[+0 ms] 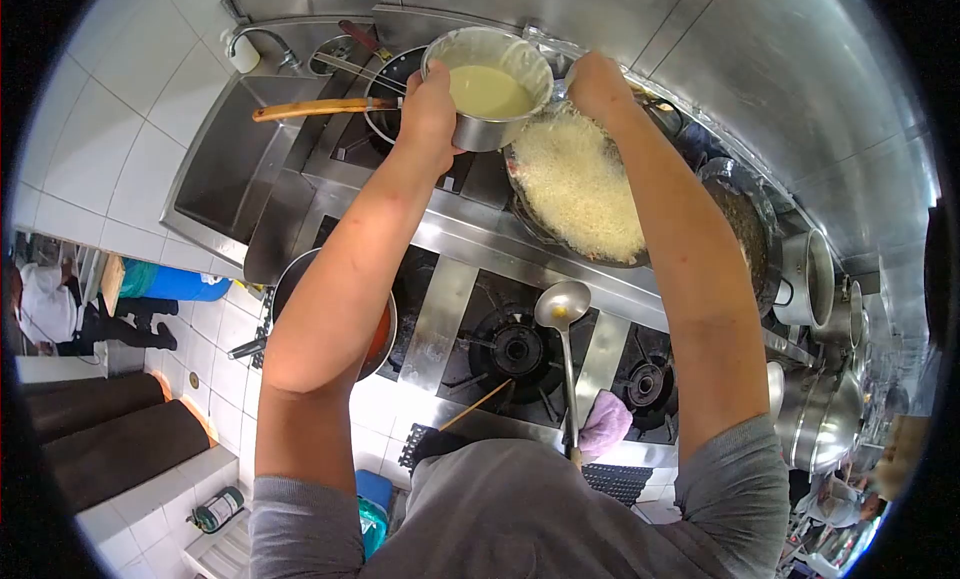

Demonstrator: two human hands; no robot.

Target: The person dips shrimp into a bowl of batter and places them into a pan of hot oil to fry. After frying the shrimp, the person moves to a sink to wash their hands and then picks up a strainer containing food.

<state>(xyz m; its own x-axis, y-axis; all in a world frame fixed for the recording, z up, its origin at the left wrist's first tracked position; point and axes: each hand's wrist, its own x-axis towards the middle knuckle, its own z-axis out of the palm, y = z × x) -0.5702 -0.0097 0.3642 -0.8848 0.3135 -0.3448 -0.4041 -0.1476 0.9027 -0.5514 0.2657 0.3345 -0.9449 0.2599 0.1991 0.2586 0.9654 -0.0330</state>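
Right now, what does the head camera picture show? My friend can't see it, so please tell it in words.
Two bare hands, left hand and right hand, hold a metal bowl of pale yellow liquid above a big pan of rice on a steel stove. A ladle rests across a burner, and a pot stands under the left arm.

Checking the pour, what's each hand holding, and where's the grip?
Left hand grips the round steel bowl of pale yellow liquid by its near-left rim. Right hand's grip is at its far side, unclear.
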